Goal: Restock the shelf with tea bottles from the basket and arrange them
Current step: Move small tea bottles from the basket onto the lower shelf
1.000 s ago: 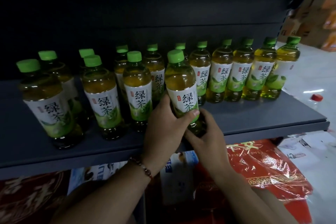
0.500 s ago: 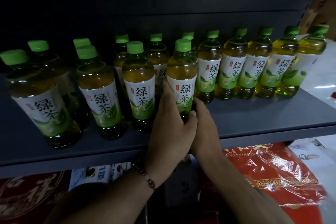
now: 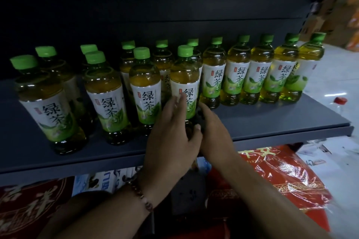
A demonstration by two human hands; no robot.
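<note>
On the dark grey shelf (image 3: 272, 120), near its front edge, stands the green-tea bottle (image 3: 185, 83) being handled: upright, green cap, white label with green leaves facing the camera. Left hand (image 3: 171, 137): fingers reach up over the lower label, thumb curled round the base of this bottle. Right hand (image 3: 213, 132): fingers wrapped round the bottle's lower right side; its fingertips are hidden behind the bottle. Both hands thus hold the same bottle low down, wrists close together. A beaded bracelet (image 3: 142, 196) circles the left wrist.

Front row, counted: four bottles, namely the held one, a second bottle (image 3: 145, 89) just beside it on the left, a third bottle (image 3: 105, 99), and a fourth bottle (image 3: 46, 106) at the far left. Back row, counted: ten green caps visible, five partly hidden behind the front row and five in an unobstructed line at the right, ending with the rightmost bottle (image 3: 308, 68) near the shelf's end. Total visible: fourteen bottles, all upright.

Below the shelf lie red packages (image 3: 281, 176) in clear wrap and a blue-and-white carton (image 3: 103, 180). A small red cap (image 3: 340, 100) lies on the pale floor (image 3: 338, 75) to the right, and cardboard boxes (image 3: 340, 15) stand beyond.
</note>
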